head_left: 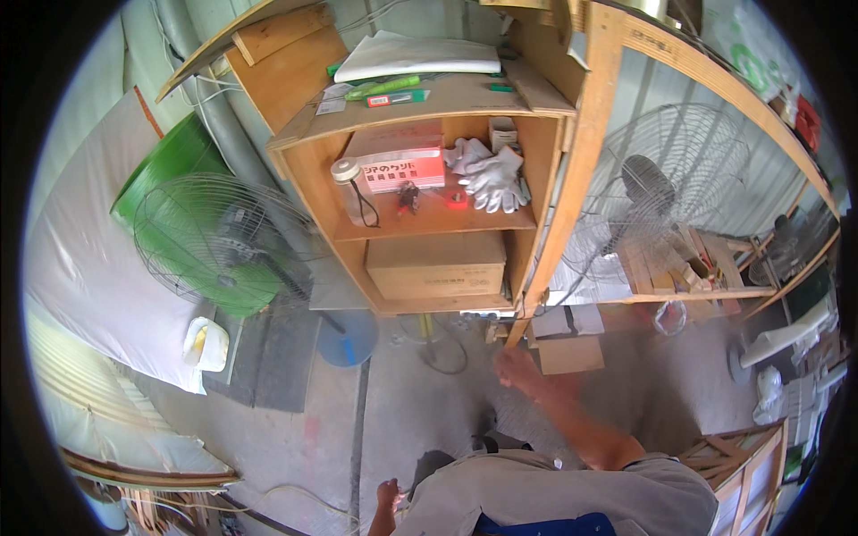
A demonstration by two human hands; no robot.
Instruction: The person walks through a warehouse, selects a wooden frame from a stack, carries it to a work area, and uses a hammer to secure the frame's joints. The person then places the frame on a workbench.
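My right hand (517, 368) reaches forward over the floor, near the foot of a wooden post (572, 161) and below the cabinet. Motion blurs its fingers, so their hold cannot be made out. Low beside my body, my left hand (389, 494) has its fingers curled; whether anything is in them is hidden. Ahead stands an open wooden cabinet (420, 125). Its middle shelf bears white work gloves (493, 179), a red and white box (407, 170), a clear bottle (354, 192) and a red tape roll (457, 199). A cardboard box (436, 265) fills the lower shelf.
A wire-caged fan (214, 237) stands left, before a green bin (161, 179). Another fan (657, 179) is behind the post. A flat cardboard piece (572, 355) lies right of my right hand. A blue round base (346, 339) and a cable (456, 362) are on the floor.
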